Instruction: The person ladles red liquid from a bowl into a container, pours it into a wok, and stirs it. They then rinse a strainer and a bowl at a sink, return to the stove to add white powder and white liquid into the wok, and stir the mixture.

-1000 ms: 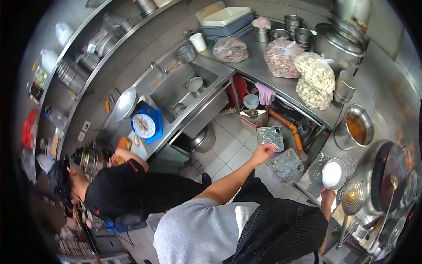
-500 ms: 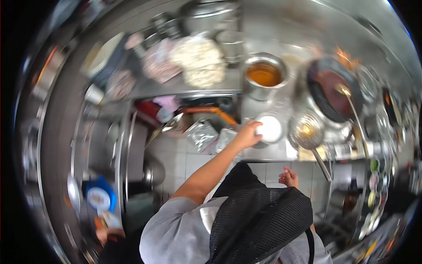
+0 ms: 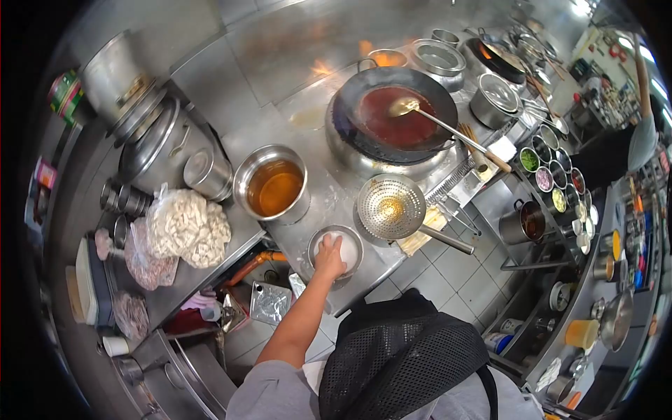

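Observation:
My left hand reaches into a round metal bowl of white powder, its fingers down in the powder; whether they hold any is hidden. Behind the bowl stands a metal pot of amber liquid. A perforated strainer with yellow residue rests to the right of the bowl, its handle toward the lower right. Beyond it sits a black wok with dark red liquid, and a ladle lies in the wok with its bowl in the liquid. My right hand is out of view.
Flames rise behind the wok. On the left counter are a bag of pale pieces and stacked metal pots. Small containers of toppings and a lidded pot stand at the right. A low shelf edge runs beneath.
The view has swung toward the right, bringing more stoves and containers in. My left hand has moved from the bowl's rim into the powder. My right hand has left the view.

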A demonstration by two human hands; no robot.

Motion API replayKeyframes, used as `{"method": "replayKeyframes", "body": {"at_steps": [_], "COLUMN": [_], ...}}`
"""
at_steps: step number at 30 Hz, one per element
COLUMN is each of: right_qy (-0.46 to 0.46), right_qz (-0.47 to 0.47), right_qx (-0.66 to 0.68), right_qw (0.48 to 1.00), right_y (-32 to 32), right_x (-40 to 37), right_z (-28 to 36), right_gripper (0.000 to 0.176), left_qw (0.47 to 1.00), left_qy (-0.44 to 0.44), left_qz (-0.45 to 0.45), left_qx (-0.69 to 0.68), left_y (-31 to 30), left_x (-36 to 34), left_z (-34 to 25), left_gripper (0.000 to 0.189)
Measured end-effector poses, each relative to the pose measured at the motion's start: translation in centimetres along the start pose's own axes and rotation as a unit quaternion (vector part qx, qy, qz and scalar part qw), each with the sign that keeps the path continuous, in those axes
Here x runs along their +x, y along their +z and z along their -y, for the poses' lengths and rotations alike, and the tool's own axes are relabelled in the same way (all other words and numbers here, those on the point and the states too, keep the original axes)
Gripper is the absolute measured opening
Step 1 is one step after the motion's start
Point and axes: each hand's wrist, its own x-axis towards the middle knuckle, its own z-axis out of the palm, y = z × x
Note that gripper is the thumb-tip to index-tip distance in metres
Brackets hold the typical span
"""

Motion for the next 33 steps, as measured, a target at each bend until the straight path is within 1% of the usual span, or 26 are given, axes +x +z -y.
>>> {"method": "replayKeyframes", "body": {"at_steps": [1, 2, 3, 5, 7, 9, 10, 11, 13, 14, 15, 16, 17, 18, 19, 20, 21, 22, 23, 24, 25, 27, 29, 30, 32, 33], "right_qy": [0.019, -0.031, -0.030, -0.035, -0.042, -0.034, -0.027, -0.016, 0.031, 0.034, -0.075, -0.140, -0.119, -0.098, -0.125, -0.161, -0.205, -0.264, -0.376, -0.414, -0.570, -0.653, -0.759, -0.764, -0.688, -0.669], "right_qz": [0.011, 0.002, 0.000, 0.082, 0.120, 0.134, 0.141, 0.147, 0.148, 0.156, 0.210, 0.202, 0.201, 0.200, 0.213, 0.256, 0.243, 0.239, 0.235, 0.220, 0.143, 0.085, -0.009, -0.016, -0.003, 0.001], "right_qx": [-0.022, -0.085, -0.083, -0.101, -0.118, -0.116, -0.110, -0.100, -0.054, -0.040, -0.128, -0.159, -0.174, -0.189, -0.193, -0.138, -0.166, -0.143, -0.161, -0.239, -0.176, -0.207, -0.180, -0.172, -0.351, -0.372], "right_qw": [1.000, 0.996, 0.996, 0.991, 0.985, 0.984, 0.983, 0.984, 0.987, 0.986, 0.966, 0.956, 0.957, 0.956, 0.950, 0.943, 0.933, 0.924, 0.881, 0.850, 0.790, 0.724, 0.625, 0.622, 0.635, 0.644], "right_y": [-0.1, -0.2, -0.2, -1.0, -2.5, -4.1, -5.1, -6.0, -8.1, -9.4, -12.6, -13.6, -14.7, -16.0, -17.0, -17.7, -17.3, -16.5, -15.5, -14.4, -12.0, -8.5, -3.9, -2.6, -0.2, 0.8], "right_x": [0.1, 0.5, 1.6, 4.4, 6.0, 8.9, 10.7, 13.0, 18.3, 20.4, 18.6, 21.3, 23.2, 24.3, 24.9, 26.8, 25.0, 23.0, 20.8, 19.8, 19.8, 19.2, 21.7, 22.4, 23.6, 23.8], "right_z": [-1.0, -2.2, -3.5, -5.2, -2.0, 0.9, 2.4, 4.0, 7.0, 9.9, 18.5, 20.2, 23.6, 28.1, 32.6, 35.5, 41.9, 47.4, 52.7, 56.8, 58.9, 64.1, 66.8, 67.3, 67.6, 67.4], "right_gripper": [0.033, 0.030, 0.030, 0.029, 0.028, 0.025, 0.024, 0.023, 0.021, 0.020, 0.021, 0.023, 0.025, 0.027, 0.030, 0.031, 0.031, 0.033, 0.030, 0.027, 0.022, 0.018, 0.018, 0.018, 0.021, 0.026], "left_qw": [1.000, 1.000, 1.000, 1.000, 0.999, 0.998, 0.996, 0.995, 0.993, 0.991, 0.990, 0.989, 0.986, 0.985, 0.984, 0.985, 0.986, 0.983, 0.983, 0.983, 0.983, 0.981, 0.977, 0.975, 0.970, 0.969], "left_qy": [0.001, 0.000, 0.003, -0.011, -0.029, -0.037, -0.045, -0.059, -0.076, -0.092, -0.097, -0.124, -0.150, -0.159, -0.161, -0.153, -0.143, -0.160, -0.156, -0.147, -0.139, -0.149, -0.138, -0.139, -0.160, -0.181], "left_qz": [-0.013, -0.025, -0.024, -0.025, -0.031, -0.049, -0.072, -0.076, -0.088, -0.099, -0.100, -0.085, -0.072, -0.072, -0.076, -0.079, -0.081, -0.080, -0.082, -0.094, -0.108, -0.116, -0.152, -0.161, -0.167, -0.153], "left_qx": [0.001, 0.000, 0.000, -0.013, -0.025, -0.031, -0.022, -0.023, -0.031, 0.000, 0.010, 0.004, -0.003, 0.005, 0.013, 0.021, 0.029, 0.043, 0.051, 0.054, 0.055, 0.045, 0.058, 0.059, 0.068, 0.074], "left_y": [0.4, 0.6, 0.8, 0.9, 0.7, 1.4, 1.9, 2.2, 3.0, 3.3, 3.3, 3.1, 2.9, 2.8, 3.2, 3.7, 3.8, 3.5, 3.6, 4.4, 4.9, 5.4, 6.6, 6.4, 6.2, 6.1], "left_x": [0.3, 0.6, 0.8, 1.2, 1.4, 1.5, 1.6, 2.0, 1.9, 2.0, 2.0, 2.2, 2.7, 2.9, 3.2, 3.4, 3.4, 3.3, 3.4, 3.8, 3.8, 3.9, 4.2, 4.1, 3.9, 3.9], "left_z": [0.2, 0.2, 0.2, 0.1, -0.5, -0.5, -0.6, -0.5, -1.0, -1.4, -1.7, -2.3, -2.9, -3.4, -3.3, -2.8, -2.6, -3.5, -3.3, -2.6, -2.3, -2.5, -1.6, -1.8, -2.8, -3.1], "left_gripper": [0.086, 0.084, 0.084, 0.079, 0.076, 0.076, 0.076, 0.076, 0.075, 0.074, 0.074, 0.075, 0.075, 0.072, 0.072, 0.070, 0.068, 0.063, 0.063, 0.060, 0.058, 0.056, 0.049, 0.046, 0.041, 0.041]}}
